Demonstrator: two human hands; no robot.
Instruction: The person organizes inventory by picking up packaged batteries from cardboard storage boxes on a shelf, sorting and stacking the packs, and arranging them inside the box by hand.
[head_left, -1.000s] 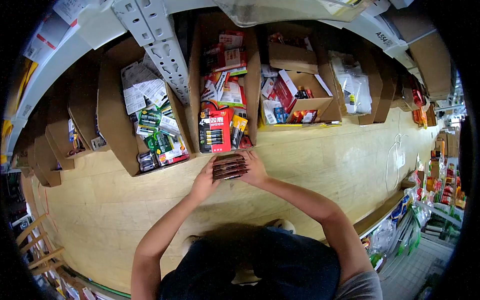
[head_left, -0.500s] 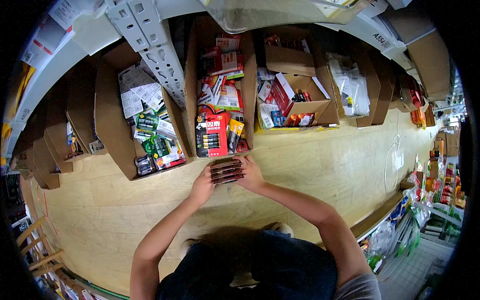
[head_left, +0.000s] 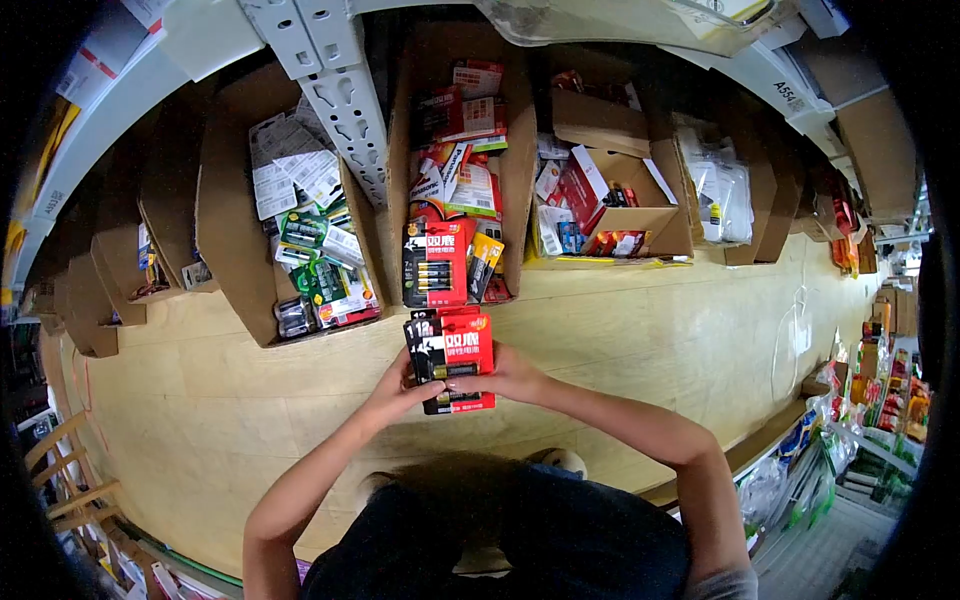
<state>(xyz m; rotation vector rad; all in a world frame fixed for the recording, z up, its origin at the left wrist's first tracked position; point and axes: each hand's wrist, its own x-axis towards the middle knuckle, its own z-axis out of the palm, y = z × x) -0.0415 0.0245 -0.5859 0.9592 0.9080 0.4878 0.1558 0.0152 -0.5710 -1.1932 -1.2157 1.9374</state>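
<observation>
- The one camera looks out from the person's head over there, forward and steeply down.
- Its wide, rounded view goes black at the corners.
- The legs (head_left: 590,525) show close below it, the hands (head_left: 515,375) near mid-view, the cardboard boxes (head_left: 232,210) farther out toward the top.

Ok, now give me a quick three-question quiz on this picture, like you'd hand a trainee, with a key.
1. Multiple choice: what holds the battery packs?
A: left hand and right hand together
B: left hand alone
C: right hand alone

2. True or false: both thumbs are hidden behind the packs.

3. Fill in the blank: the shelf label at the upper right reads ____.

Key:
1. A.
2. False: both thumbs show on the front of the packs.
3. A554.
</observation>
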